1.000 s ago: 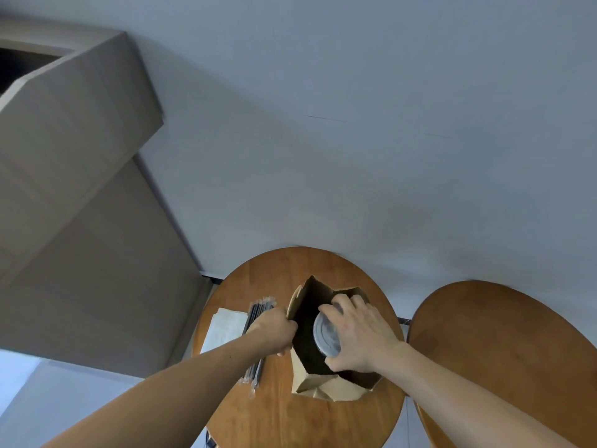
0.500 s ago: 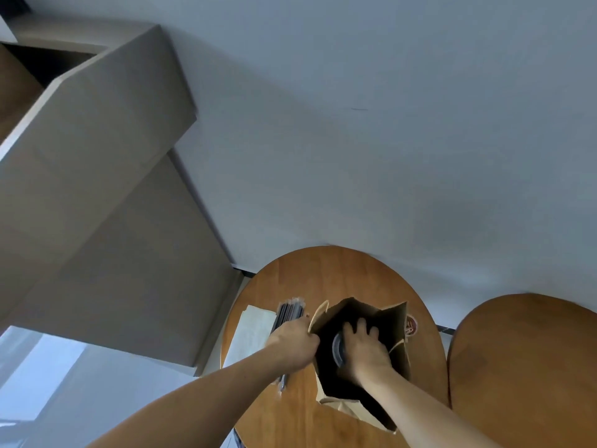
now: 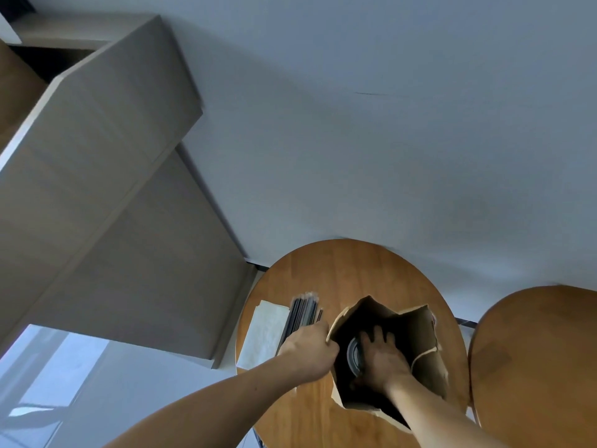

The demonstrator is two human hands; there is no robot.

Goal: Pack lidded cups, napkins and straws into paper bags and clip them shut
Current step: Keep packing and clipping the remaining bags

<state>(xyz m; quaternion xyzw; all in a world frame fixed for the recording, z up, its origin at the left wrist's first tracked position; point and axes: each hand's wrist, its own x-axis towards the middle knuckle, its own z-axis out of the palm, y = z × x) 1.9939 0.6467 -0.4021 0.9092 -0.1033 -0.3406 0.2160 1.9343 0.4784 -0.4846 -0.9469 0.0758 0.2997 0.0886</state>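
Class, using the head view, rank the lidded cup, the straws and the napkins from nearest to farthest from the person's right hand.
1. Lidded cup: inside the paper bag, touched by the right hand.
2. Straws: on the table, left of the bag.
3. Napkins: farthest left, by the table's edge.

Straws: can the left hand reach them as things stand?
Probably yes: the straws lie uncovered right beside the left hand, but it holds the rim of the paper bag and must let go first.
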